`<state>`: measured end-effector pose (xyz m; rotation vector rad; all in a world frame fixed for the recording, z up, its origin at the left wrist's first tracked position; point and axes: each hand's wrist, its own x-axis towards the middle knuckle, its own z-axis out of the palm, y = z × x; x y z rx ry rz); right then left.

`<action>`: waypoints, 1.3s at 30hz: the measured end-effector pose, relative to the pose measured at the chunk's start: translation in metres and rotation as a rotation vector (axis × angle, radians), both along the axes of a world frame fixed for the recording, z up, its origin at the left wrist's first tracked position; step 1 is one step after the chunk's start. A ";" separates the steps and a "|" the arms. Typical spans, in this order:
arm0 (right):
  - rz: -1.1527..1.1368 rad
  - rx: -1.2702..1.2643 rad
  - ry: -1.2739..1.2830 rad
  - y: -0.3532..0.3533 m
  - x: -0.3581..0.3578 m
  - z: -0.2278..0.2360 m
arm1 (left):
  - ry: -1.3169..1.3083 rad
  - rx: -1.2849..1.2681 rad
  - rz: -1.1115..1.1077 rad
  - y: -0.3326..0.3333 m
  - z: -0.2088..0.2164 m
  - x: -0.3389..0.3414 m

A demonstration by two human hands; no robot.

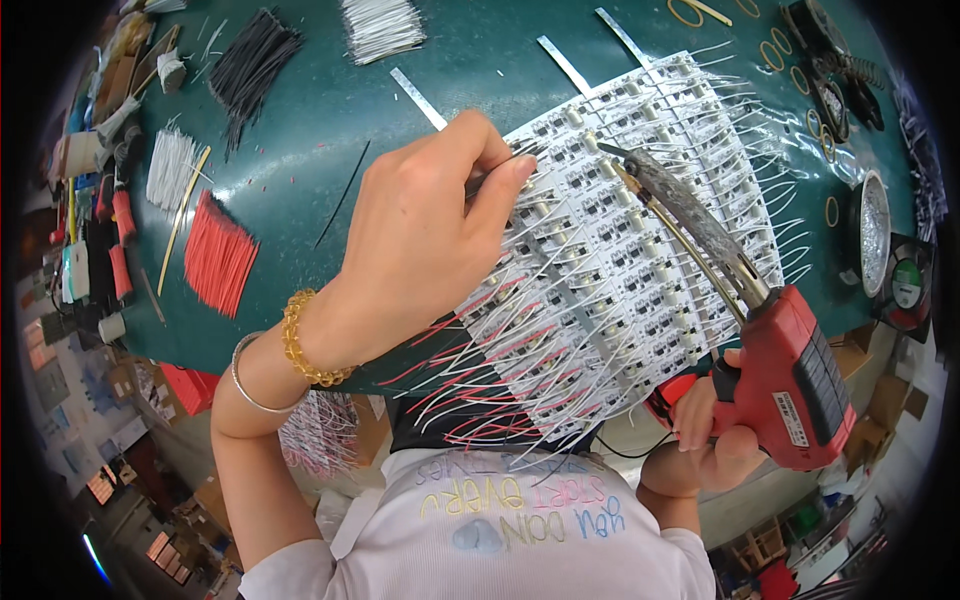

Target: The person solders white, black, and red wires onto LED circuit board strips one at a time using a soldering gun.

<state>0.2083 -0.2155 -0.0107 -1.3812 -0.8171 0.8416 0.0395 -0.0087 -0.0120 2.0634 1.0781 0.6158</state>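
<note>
A white panel of small circuit boards, set with rows of tiny components, lies tilted across the middle right of the work surface. White wires fan from its right edge, and red and white wires spread over its lower left. My left hand is closed in a pinch over the panel's upper left corner; what sits between the fingertips is too small to name. In my right hand is a red soldering gun, gripped by its handle below the panel. Its tip points at the panel's upper part, right of my left fingertips.
On the green mat lie bundles of black wires, white wires and red wires. Metal strips jut from the panel's far edge. Rubber bands and a round metal dish are at right.
</note>
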 end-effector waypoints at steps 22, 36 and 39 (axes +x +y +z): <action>-0.208 -0.145 0.168 0.000 -0.012 -0.007 | 0.054 0.102 -0.033 0.002 -0.006 -0.003; -0.126 0.010 0.074 -0.001 -0.009 -0.006 | 0.055 0.120 -0.030 0.001 -0.005 -0.001; -0.079 0.031 0.078 -0.001 -0.007 -0.006 | 0.079 0.115 -0.008 -0.001 0.000 -0.002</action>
